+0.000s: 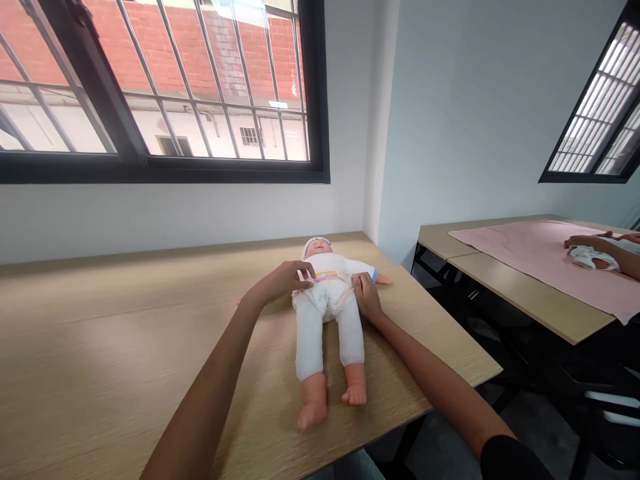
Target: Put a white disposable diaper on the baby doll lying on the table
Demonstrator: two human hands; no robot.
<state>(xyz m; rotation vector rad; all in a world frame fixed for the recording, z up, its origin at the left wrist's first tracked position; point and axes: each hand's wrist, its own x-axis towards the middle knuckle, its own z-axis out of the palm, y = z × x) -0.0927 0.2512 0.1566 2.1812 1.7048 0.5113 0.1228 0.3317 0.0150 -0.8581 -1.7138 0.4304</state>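
Note:
A baby doll in a white outfit and cap lies on its back on the light wood table, feet toward me. Around its hips is a white diaper with a coloured band at the waist. At the waist's left side, my left hand rests with bent fingers, a gap showing between thumb and fingers. My right hand has its fingers curled against the diaper's right side, seeming to grip its edge. The fingertips of that hand are partly hidden.
The wooden table meets the wall under a barred window. To the right, a second table carries a pink cloth. Another person's hand touches a white-clad doll there. Dark table legs stand below.

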